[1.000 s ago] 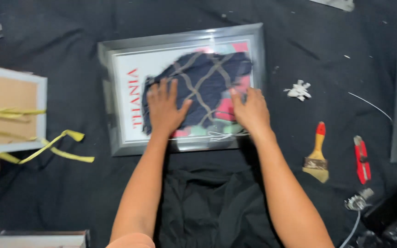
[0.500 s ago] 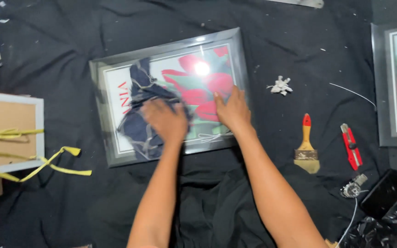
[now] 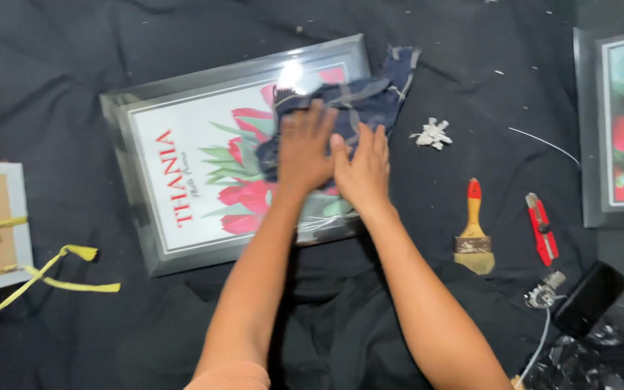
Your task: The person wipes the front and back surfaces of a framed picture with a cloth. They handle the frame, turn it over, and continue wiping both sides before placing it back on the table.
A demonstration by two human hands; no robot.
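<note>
L hand (image 3: pixel 305 148) + R hand (image 3: pixel 361 167) flat, fingers open, pressing blue cloth (image 3: pixel 359 97) on framed pic (image 3: pixel 204 155).

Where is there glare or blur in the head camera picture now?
Head view: a bright glare spot sits on the glass of the framed picture, just above the dark cloth; the left hand and right hand look slightly motion-blurred; the paintbrush appears sharp.

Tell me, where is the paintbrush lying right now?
In the head view the paintbrush lies on the black cloth to the right of the person's right hand, with the red box cutter just beyond it on its right.
</note>
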